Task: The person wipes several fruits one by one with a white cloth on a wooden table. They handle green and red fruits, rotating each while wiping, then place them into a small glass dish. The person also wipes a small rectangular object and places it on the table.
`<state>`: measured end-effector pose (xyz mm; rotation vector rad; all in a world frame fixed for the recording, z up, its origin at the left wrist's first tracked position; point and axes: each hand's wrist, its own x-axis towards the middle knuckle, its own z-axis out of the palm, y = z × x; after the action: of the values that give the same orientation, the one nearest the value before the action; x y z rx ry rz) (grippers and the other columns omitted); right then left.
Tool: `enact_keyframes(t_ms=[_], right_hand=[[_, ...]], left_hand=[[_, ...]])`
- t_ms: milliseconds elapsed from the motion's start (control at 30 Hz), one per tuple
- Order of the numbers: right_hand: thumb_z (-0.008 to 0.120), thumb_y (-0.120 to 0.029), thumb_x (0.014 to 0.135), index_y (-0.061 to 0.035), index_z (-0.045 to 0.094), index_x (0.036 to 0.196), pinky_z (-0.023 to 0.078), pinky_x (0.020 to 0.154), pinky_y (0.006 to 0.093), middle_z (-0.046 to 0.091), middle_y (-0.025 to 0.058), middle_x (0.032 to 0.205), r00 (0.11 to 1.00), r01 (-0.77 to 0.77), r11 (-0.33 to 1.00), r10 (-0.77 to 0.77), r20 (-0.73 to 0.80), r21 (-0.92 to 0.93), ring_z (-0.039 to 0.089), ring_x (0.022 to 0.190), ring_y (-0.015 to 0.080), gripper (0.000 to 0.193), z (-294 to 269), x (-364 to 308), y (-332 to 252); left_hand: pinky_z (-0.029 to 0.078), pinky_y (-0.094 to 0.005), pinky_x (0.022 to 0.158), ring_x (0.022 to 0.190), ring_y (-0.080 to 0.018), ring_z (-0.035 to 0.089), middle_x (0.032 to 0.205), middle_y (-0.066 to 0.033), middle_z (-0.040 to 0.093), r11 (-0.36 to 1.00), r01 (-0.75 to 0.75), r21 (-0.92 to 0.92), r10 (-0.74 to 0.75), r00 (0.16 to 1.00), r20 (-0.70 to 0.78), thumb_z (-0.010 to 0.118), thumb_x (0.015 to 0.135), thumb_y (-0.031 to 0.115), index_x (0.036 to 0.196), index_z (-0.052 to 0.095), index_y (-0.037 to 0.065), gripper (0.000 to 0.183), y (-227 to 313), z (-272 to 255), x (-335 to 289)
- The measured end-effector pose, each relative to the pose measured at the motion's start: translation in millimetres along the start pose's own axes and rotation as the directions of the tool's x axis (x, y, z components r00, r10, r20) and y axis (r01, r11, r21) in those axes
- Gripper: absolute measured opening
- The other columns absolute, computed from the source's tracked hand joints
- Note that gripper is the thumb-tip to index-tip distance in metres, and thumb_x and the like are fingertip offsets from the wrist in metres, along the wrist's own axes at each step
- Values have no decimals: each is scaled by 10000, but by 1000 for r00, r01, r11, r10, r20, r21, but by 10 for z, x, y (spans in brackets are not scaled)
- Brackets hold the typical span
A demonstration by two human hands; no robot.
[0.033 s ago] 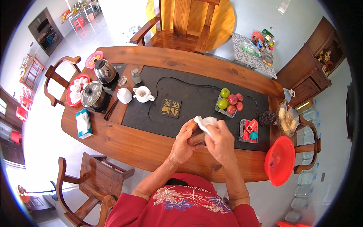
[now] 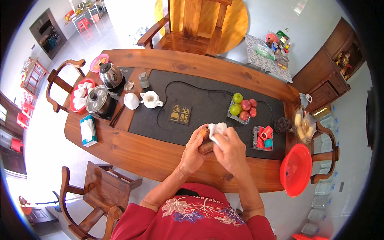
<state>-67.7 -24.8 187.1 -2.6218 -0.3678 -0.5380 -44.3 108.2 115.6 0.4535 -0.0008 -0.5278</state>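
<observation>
Above the near side of the table, my left hand [image 2: 193, 154] is closed round a small brown, lumpy object [image 2: 206, 147] with a lighter orange-brown top. What kind of thing it is I cannot make out, since my fingers cover much of it. My right hand [image 2: 231, 151] pinches a crumpled white tissue [image 2: 216, 131] and presses it against the object's upper right side. Beneath both hands lie the wooden table [image 2: 160, 155] and its black inset slab [image 2: 176, 134].
Left: a tissue box [image 2: 89, 131], lidded pot [image 2: 98, 100], kettle [image 2: 111, 75], white teapot [image 2: 151, 99] and white cup [image 2: 131, 101]. Right: apples [image 2: 245, 105] on a glass dish, a dish of red packets [image 2: 264, 138], and a red basin [image 2: 296, 170] at the edge. A cable [image 2: 192, 82] crosses the slab.
My right hand and the tissue have shifted slightly left over the brown object, and the tissue is more bunched. My left hand holds the object in nearly the same place.
</observation>
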Motion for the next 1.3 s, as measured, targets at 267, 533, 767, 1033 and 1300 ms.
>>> enact_keyframes(t_ms=[267,533,767,1033,1300], right_hand=[[615,-90,695,-36,598,778,485,562,349,510,83,842,982,167,981,-156,110,-102,560,751,243,100,121,-113,-18],[591,-71,762,-42,606,833,511,614,370,501,88,873,986,77,995,-86,144,66,578,803,259,78,138,-48,-32],[617,29,711,-35,618,970,499,609,366,504,91,884,964,99,936,-174,200,337,586,773,275,267,117,-190,-233],[584,57,720,-3,593,1005,496,660,385,524,112,926,997,-66,998,66,29,15,578,827,299,291,330,-55,-209],[575,47,727,-28,638,1057,491,686,344,525,129,929,974,-66,856,-57,221,512,583,808,282,345,351,-306,-159]], left_hand=[[410,-215,681,740,-48,450,1003,17,538,976,-10,217,14,1000,-14,469,968,259,1341,420,58,426,68,-23,-56],[438,-205,736,893,-69,528,1068,-11,561,965,-62,255,66,998,-8,481,962,266,1354,399,39,461,131,-22,-17],[451,-308,910,1041,-169,556,1157,-84,557,958,-72,276,85,996,-33,469,959,276,1350,390,42,463,63,-152,46],[408,-276,927,1076,-128,508,1208,-58,524,971,-98,219,115,991,-64,490,954,221,1324,415,86,400,55,-139,55],[446,-326,891,1045,-150,523,1156,-42,524,999,-41,-3,40,980,-193,501,946,275,1319,392,170,402,166,-169,52]])
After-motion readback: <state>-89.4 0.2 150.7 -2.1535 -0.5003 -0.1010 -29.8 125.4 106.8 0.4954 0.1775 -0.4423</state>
